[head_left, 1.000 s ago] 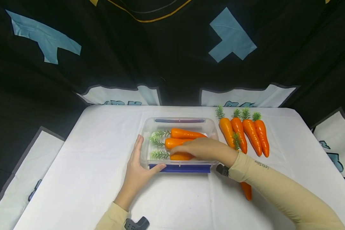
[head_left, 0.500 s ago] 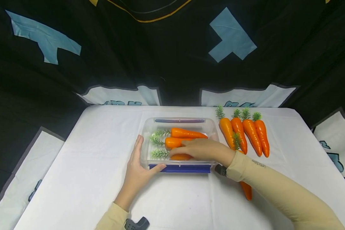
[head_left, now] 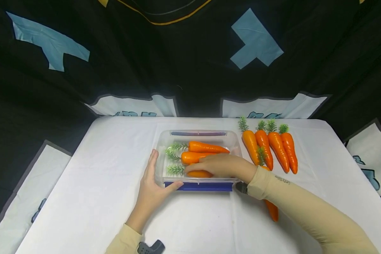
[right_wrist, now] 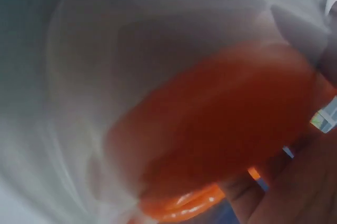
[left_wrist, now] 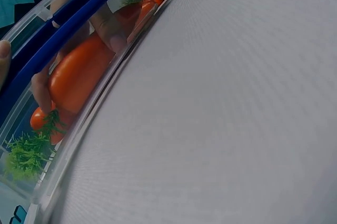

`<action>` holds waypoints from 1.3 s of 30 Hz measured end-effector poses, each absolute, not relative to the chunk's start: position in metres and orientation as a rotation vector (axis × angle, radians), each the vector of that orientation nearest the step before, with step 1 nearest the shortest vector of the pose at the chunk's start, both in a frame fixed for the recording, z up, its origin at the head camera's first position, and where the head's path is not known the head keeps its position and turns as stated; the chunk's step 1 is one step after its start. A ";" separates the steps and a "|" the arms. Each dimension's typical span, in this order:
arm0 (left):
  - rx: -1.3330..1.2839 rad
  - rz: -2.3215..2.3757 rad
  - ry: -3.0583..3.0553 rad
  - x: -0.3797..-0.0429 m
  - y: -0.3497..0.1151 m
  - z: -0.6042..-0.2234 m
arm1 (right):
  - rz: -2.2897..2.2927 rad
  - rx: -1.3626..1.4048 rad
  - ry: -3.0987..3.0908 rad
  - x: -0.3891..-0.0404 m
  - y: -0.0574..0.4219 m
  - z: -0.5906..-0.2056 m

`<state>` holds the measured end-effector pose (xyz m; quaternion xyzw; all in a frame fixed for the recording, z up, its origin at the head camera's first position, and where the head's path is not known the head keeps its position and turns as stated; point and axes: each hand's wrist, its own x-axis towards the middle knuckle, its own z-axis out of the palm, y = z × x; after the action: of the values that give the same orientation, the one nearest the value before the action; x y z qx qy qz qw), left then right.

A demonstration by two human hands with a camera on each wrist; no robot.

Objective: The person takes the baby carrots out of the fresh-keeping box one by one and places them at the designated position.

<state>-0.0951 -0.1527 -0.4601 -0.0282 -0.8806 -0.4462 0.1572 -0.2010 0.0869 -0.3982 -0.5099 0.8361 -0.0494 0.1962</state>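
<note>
A clear plastic storage box (head_left: 161, 162) with a blue front latch (head_left: 203, 186) sits mid-table, holding three orange carrots with green tops. My right hand (head_left: 225, 165) reaches inside and holds the front carrot (head_left: 199, 174), partly covering it. Through the clear wall in the left wrist view, a thumb and fingers lie along this carrot (left_wrist: 79, 77). The middle carrot (head_left: 193, 157) runs under the hand's far side, and the back carrot (head_left: 206, 147) lies behind it. My left hand (head_left: 152, 192) rests on the box's left front corner, fingers straight along the side and thumb on the front edge.
Several carrots (head_left: 277, 150) lie side by side to the right of the box, tops pointing away. Another carrot (head_left: 272, 211) lies nearer, mostly hidden under my right sleeve (head_left: 304, 204). A black curtain (head_left: 190, 63) hangs behind the white-covered table (head_left: 114, 158).
My right hand has shifted slightly left and lower within the box, over the front carrot. The middle carrot has edged a little left. My left hand has stayed still.
</note>
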 end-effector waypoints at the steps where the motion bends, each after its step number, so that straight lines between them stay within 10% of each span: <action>1: -0.083 -1.277 -2.518 -0.095 -0.153 -0.461 | -0.146 -1.421 2.337 -0.201 0.086 -0.398; 39: -0.074 -1.295 -2.523 -0.094 -0.152 -0.458 | -0.496 -1.409 2.466 -0.199 0.096 -0.388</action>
<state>-0.0943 -0.1515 -0.4582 -0.0257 -0.8790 -0.4514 0.1517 -0.1992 0.0959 -0.3880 -0.4847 0.8481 -0.1705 0.1291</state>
